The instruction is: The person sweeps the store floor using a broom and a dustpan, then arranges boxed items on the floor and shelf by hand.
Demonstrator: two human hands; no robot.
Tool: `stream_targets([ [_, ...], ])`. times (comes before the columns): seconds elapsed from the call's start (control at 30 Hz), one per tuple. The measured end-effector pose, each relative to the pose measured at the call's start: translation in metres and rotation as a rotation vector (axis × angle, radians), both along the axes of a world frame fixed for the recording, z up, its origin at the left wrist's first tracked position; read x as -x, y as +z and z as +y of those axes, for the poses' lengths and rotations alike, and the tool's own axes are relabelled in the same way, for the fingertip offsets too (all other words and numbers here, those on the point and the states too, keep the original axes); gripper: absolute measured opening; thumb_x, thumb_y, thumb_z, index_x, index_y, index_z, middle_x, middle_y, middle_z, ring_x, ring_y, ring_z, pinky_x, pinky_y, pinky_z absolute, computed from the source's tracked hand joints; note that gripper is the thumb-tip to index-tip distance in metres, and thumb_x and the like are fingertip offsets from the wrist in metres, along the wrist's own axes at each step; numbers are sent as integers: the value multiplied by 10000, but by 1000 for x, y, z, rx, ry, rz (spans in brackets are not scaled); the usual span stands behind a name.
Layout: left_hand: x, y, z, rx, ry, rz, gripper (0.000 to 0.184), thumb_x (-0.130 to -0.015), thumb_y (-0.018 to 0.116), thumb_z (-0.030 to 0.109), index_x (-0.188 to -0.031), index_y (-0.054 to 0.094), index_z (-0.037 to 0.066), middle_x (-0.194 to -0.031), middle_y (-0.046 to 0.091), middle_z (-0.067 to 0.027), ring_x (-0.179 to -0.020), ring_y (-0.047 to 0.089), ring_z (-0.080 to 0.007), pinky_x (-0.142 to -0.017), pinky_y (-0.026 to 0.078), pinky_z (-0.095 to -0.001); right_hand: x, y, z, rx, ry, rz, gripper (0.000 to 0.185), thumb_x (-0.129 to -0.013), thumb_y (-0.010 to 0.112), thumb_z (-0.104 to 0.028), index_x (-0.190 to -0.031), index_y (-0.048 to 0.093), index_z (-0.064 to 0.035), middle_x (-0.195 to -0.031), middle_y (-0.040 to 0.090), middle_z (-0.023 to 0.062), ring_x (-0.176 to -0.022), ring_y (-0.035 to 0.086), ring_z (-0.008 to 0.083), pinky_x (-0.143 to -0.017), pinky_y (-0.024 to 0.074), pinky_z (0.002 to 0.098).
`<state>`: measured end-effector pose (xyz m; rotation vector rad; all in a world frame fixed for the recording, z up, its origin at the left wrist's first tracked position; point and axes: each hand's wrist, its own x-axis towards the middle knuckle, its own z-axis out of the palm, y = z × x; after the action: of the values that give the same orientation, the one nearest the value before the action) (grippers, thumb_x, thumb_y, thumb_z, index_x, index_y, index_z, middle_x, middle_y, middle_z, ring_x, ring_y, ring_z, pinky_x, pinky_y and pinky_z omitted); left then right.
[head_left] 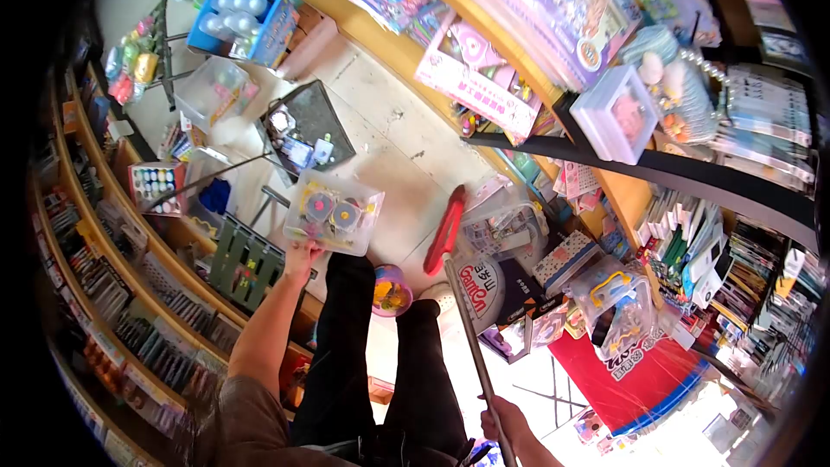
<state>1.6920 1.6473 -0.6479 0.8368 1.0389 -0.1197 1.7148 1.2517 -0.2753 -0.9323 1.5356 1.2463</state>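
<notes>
My left hand is closed on the near edge of a clear plastic box. Two grey round pieces with pink and yellow centres lie inside the box. Lower right, my right hand wraps round the long handle of a broom. The broom's red head is at the floor beside a clear container. Between my legs, close to the box, stands a small pink and purple tub with yellow things in it.
A black open tray with small packets stands beyond the box. A blue carton is at the upper left. Shelves of stationery line the left side. Wooden shelves and a black GamCn carton border the tiled floor on the right.
</notes>
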Motion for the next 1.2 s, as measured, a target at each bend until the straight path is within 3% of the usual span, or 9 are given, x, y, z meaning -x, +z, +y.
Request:
stream_targets([
  [0.17, 12, 63, 21, 42, -3, 85, 76, -728, 543, 77, -677, 522, 25, -665, 554, -70, -646, 586, -187, -628, 502, -301, -17, -11, 17, -172, -341, -74, 354, -896, 330, -380, -1031, 439, -72, -548, 349, 9, -397, 291, 82, -344, 231, 206],
  [0.3, 21, 105, 24, 41, -12, 93, 89, -736, 548, 84, -673, 517, 29, -649, 541, -62, -622, 576, -182, -612, 499, -297, -22, -33, 20, -333, -716, -119, 352, -888, 378, -357, -1033, 430, -40, -567, 337, -10, -408, 294, 72, -357, 265, 204],
  [0.43, 49, 121, 33, 53, -11, 156, 38, -741, 529, 30, -725, 498, 44, -688, 530, -56, -659, 573, -202, -655, 501, -330, -47, -67, 27, -294, -504, -280, 370, -892, 357, -355, -959, 443, -1, -676, 447, 26, -438, 362, 73, -380, 315, 201],
  [0.6, 54, 169, 39, 69, 28, 119, 13, -745, 515, 40, -739, 505, 36, -696, 535, -57, -650, 565, -191, -650, 497, -325, -88, -88, 37, -369, -383, -228, 298, -887, 379, -317, -945, 438, -30, -588, 427, 1, -416, 366, 69, -372, 326, 196],
  [0.73, 65, 182, 47, 34, 40, 63, 30, -744, 507, 38, -722, 516, 19, -703, 545, -62, -669, 566, -186, -656, 492, -317, -151, -121, 54, -191, 155, -167, 292, -853, 438, -307, -897, 396, -21, -516, 402, -4, -373, 360, 72, -335, 334, 209],
  [0.83, 57, 197, 52, 9, 83, 92, 73, -742, 496, 15, -678, 529, 1, -688, 552, -66, -658, 570, -178, -637, 490, -298, -177, -148, 61, -271, 199, -210, 241, -846, 441, -256, -780, 420, -25, -485, 402, 13, -352, 381, 95, -320, 345, 242],
  [0.93, 62, 202, 58, -19, 76, 120, 65, -737, 491, 6, -688, 534, 0, -692, 555, -65, -648, 569, -172, -623, 486, -281, -174, -105, 111, -110, 578, -312, 243, -786, 428, -176, -595, 467, -31, -452, 432, 91, -350, 442, 213, -344, 380, 337],
  [1.03, 62, 208, 65, -34, 78, 125, 59, -733, 487, 2, -699, 535, -4, -684, 555, -61, -636, 569, -170, -605, 486, -279, -151, -78, 117, -99, 924, -376, 219, -789, 437, -165, -612, 430, -37, -417, 405, 88, -317, 417, 211, -322, 370, 346],
  [1.2, 58, 217, 68, -21, 94, 76, 58, -735, 487, 10, -709, 536, -6, -686, 551, -57, -625, 557, -161, -600, 489, -280, -137, -19, 127, -78, 693, -355, 250, -829, 428, -181, -629, 458, -34, -451, 426, 80, -315, 405, 170, -301, 353, 309],
])
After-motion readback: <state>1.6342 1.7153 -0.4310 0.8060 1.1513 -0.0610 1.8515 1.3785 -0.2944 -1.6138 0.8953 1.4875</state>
